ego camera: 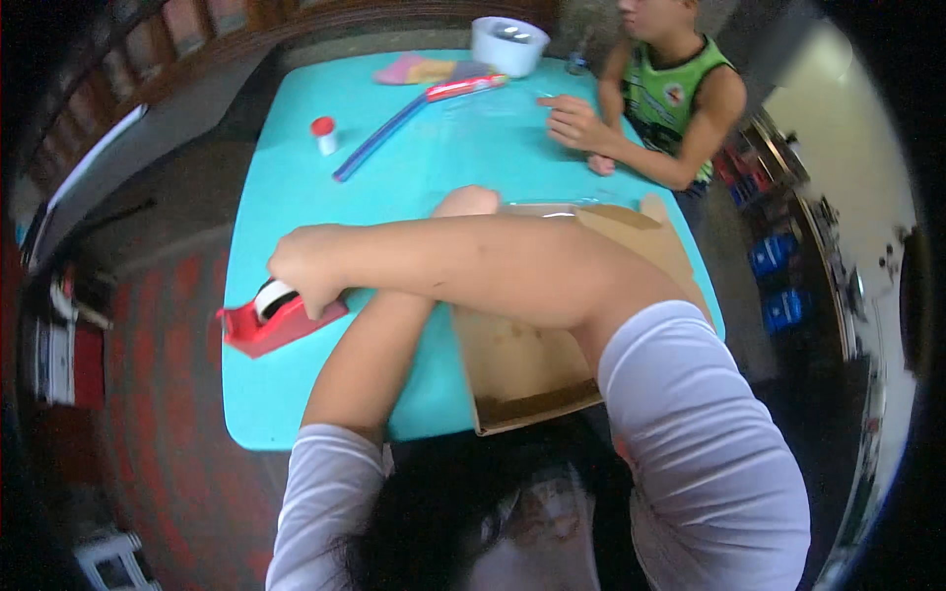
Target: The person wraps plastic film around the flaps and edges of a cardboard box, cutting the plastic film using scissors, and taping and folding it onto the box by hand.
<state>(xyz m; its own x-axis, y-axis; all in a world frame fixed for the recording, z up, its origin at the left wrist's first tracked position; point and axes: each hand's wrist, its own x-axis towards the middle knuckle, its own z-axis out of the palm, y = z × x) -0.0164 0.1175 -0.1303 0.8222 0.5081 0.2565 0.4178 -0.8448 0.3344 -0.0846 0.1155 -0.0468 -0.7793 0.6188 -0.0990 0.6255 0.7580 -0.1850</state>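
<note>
My arms are crossed, the right over the left. My right hand (310,258), at the table's left side, grips a red tape dispenser (277,329) holding a roll of tape (273,295). Beyond my right forearm, my left hand (467,201) lies at the far left corner of an open cardboard box (517,362); its fingers are mostly hidden, so its hold is unclear. The box stands on the turquoise table (414,414), partly covered by my right arm. Its brown flap (628,218) extends to the right, and clear plastic shows along its far edge.
A small white jar with a red lid (325,137), a blue and red tube-like roll (384,137), a white bucket (508,48) and a colourful flat item (414,70) are on the table. Across at the right, a person in a green sleeveless top (676,89) rests their arms on it.
</note>
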